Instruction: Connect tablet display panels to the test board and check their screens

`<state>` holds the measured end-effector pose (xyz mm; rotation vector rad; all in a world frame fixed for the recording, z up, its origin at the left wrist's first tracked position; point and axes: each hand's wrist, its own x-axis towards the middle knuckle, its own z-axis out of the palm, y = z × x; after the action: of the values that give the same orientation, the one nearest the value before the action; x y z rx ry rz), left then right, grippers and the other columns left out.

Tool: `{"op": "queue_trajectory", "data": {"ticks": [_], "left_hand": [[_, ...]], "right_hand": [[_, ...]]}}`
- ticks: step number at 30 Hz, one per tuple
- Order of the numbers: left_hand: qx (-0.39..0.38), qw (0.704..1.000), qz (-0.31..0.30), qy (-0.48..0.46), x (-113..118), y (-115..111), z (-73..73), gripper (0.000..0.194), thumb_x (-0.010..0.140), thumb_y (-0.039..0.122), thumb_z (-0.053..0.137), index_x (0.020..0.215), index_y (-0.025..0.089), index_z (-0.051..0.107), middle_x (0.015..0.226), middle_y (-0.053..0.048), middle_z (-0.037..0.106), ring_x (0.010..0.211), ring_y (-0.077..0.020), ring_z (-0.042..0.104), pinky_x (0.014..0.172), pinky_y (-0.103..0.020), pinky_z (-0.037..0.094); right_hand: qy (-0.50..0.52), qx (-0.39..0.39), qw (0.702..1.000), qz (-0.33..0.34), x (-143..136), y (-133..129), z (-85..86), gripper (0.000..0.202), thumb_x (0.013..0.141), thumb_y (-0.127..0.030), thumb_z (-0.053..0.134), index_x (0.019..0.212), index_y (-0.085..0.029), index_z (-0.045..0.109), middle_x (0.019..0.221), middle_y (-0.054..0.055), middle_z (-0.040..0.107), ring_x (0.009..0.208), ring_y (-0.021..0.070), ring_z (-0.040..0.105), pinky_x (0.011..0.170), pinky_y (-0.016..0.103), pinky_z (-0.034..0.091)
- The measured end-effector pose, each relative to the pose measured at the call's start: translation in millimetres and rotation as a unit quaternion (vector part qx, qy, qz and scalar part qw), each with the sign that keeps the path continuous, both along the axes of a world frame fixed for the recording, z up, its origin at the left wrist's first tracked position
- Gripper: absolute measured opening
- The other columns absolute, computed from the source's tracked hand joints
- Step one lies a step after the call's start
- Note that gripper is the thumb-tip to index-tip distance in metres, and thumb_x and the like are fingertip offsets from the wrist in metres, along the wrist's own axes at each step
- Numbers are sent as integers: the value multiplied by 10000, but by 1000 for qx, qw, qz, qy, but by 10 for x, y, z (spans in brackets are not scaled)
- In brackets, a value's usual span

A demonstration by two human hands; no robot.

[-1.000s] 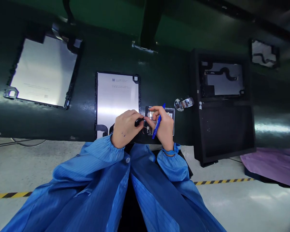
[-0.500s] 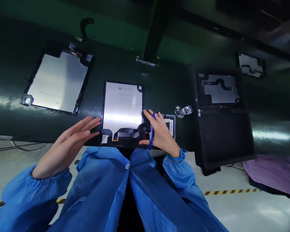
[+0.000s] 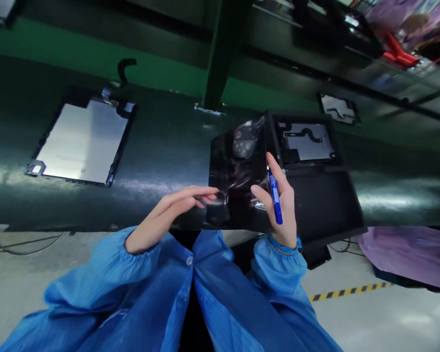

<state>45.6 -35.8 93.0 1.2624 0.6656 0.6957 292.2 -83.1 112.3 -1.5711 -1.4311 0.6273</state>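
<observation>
A display panel (image 3: 238, 161) lies in front of me at the bench's edge, its glossy black face up and full of reflections. My left hand (image 3: 179, 203) has its fingers stretched out flat at the panel's lower left edge; whether they press on it I cannot tell. At the panel's right side is my right hand (image 3: 282, 200), thumb and forefinger spread over that edge. A blue marker pen (image 3: 275, 195) is tucked in this right hand, lying along the palm side.
A second panel (image 3: 82, 142), silvery back up with a loose black flex cable (image 3: 122, 71), lies left. On the right, a black tray (image 3: 326, 205) holds another panel (image 3: 310, 142). One more panel (image 3: 339, 108) lies farther back. A green post (image 3: 220, 58) rises behind the bench.
The middle panel has been turned over from its silvery back to its black face and shifted right, against the tray. Both hands moved right with it; the view shifted too.
</observation>
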Motion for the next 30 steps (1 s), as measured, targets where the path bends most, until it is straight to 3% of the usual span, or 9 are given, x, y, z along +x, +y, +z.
{"op": "queue_trajectory", "data": {"ticks": [2,4,7,9,12,15,17,20,30], "left_hand": [[-49,990,135,-6,-32,25,-229,350,971,324,505,1241,214,699,1271,-105,703,1240,-271,618,1065,-427,507],[-113,965,230,-49,-69,71,-429,369,973,372,483,1215,192,697,1304,-101,690,1302,-269,578,1104,-431,480],[-213,943,235,-101,-124,91,-537,454,1010,462,381,1190,193,700,1231,-71,731,1289,-291,590,1082,-463,506],[-284,917,251,-122,-171,50,-470,466,1029,450,352,1221,189,686,1142,-62,764,1251,-298,619,1058,-469,527],[-378,835,369,-158,-246,-31,-273,412,1037,369,385,1309,189,637,1063,-34,786,1224,-263,643,1074,-429,513],[-387,770,483,-153,-289,-56,-97,412,1027,361,445,1359,180,608,1027,-3,794,1254,-240,620,1091,-391,489],[-371,754,525,-134,-289,-40,-19,417,1032,347,444,1370,161,601,1007,13,797,1308,-213,573,1104,-341,466],[-362,742,551,-124,-264,-15,43,418,1047,309,425,1424,180,549,973,49,798,1339,-159,536,1107,-285,444],[-414,757,481,-154,-270,-99,-83,441,1034,337,442,1429,163,536,954,8,802,1193,-238,660,1100,-415,478]], "right_hand": [[22,-14,999,-41,-58,21,-19,606,889,-370,667,1464,-328,481,1312,20,666,1150,257,666,967,437,578],[65,-20,997,-39,-206,67,-88,597,897,-305,644,1469,-326,474,1384,10,624,1204,261,643,1023,453,559],[116,-5,993,22,-503,119,-197,596,930,-316,596,1500,-282,429,1550,19,474,1421,260,474,1174,459,443],[149,-10,986,77,-619,110,-252,592,950,-341,569,1514,-273,404,1549,30,479,1427,246,470,1156,441,466],[140,-12,986,93,-504,43,-356,537,964,-346,557,1484,-288,437,1319,45,683,1165,221,685,917,381,618],[-50,70,996,-22,-125,-15,-539,306,932,-280,615,1235,-262,652,1058,38,767,945,201,730,833,357,613],[-206,108,969,-77,117,-25,-677,164,926,-225,609,1039,-240,726,928,41,766,870,198,706,797,348,592],[-319,127,937,-70,291,-9,-821,175,936,-173,573,965,-236,734,856,36,748,802,187,665,733,319,565],[-361,134,923,-4,252,39,-847,167,951,-124,542,954,-213,683,891,31,750,856,180,649,738,279,525]]}}
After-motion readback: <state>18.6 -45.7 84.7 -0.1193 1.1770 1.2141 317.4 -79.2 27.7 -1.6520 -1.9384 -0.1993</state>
